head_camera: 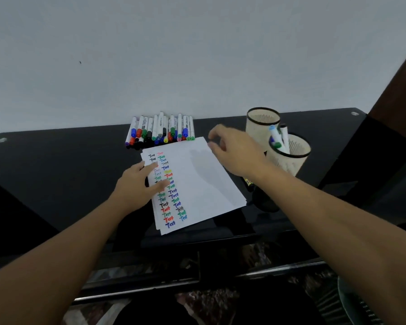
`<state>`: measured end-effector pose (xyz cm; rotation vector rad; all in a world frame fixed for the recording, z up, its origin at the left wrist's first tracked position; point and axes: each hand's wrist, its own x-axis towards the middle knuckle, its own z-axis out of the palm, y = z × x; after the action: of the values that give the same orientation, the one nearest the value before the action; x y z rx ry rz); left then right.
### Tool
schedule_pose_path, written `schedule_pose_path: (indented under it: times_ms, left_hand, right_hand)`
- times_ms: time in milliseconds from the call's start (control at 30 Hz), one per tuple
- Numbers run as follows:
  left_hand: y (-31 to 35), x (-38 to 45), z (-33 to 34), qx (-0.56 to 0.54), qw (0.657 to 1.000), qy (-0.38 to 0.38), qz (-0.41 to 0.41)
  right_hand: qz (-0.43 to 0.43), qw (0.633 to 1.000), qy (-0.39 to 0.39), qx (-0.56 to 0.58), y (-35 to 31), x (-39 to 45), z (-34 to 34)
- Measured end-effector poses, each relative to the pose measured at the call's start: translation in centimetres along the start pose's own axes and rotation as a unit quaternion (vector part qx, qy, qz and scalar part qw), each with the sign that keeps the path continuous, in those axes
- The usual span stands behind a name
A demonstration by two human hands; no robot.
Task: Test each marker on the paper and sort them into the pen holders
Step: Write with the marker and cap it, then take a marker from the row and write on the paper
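Note:
A white sheet of paper (197, 179) lies on the black table, its left side covered with two columns of coloured "Test" marks. My left hand (138, 181) rests flat on that left edge, fingers straight. My right hand (232, 151) hovers over the paper's far right corner with loosely curled fingers and holds nothing. A pile of white markers (159, 130) with coloured caps lies just beyond the paper. Two beige mesh pen holders stand at the right: the far holder (263, 125) looks empty, the near holder (291, 156) has a few markers in it.
The black glass table (56, 165) ends against a grey wall behind the markers. A small dark object with a yellow label (249, 184) lies beside the paper's right edge under my right wrist. Below the table's front edge a patterned floor shows.

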<state>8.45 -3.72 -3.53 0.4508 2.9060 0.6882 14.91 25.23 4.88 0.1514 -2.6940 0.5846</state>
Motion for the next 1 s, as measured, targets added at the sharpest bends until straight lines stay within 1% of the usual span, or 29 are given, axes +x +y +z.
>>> schedule_pose_path:
  times_ms: [67, 133, 200, 300, 433, 567, 767, 833, 1000]
  left_hand:
    - [-0.2, 0.5, 0.1, 0.045, 0.998, -0.029, -0.013]
    - [-0.6, 0.7, 0.5, 0.094, 0.995, -0.033, -0.004]
    - [-1.1, 0.7, 1.2, 0.118, 0.993, -0.020, 0.010]
    - [-1.7, 0.9, 1.6, 0.108, 0.994, -0.003, 0.011]
    - [-2.0, 1.1, 1.8, 0.093, 0.996, 0.010, 0.014]
    - [-2.2, 1.1, 1.9, 0.085, 0.996, 0.017, 0.014]
    - [-2.1, 1.2, 1.9, 0.088, 0.996, 0.021, 0.011]
    - [-2.0, 1.2, 1.9, 0.089, 0.996, 0.025, 0.012]
    - [-1.9, 1.2, 1.9, 0.094, 0.995, 0.021, 0.011]
  right_hand:
    - [0.022, 0.998, -0.066, 0.000, 0.7, 1.5, 3.0]
    - [0.046, 0.992, -0.114, 0.004, 1.7, 3.0, 5.6]
    - [0.060, 0.988, -0.140, -0.003, 2.8, 4.6, 7.6]
    - [0.069, 0.985, -0.154, -0.024, 4.2, 7.4, 9.8]
    - [0.070, 0.985, -0.154, -0.046, 5.1, 10.8, 11.7]
    - [0.059, 0.983, -0.156, -0.073, 5.5, 12.3, 12.8]
    - [0.035, 0.990, -0.057, -0.127, 5.9, 12.2, 13.8]
    - [0.041, 0.990, -0.039, -0.130, 6.0, 12.4, 13.9]
    - [0.044, 0.992, -0.058, -0.103, 5.8, 13.1, 14.2]
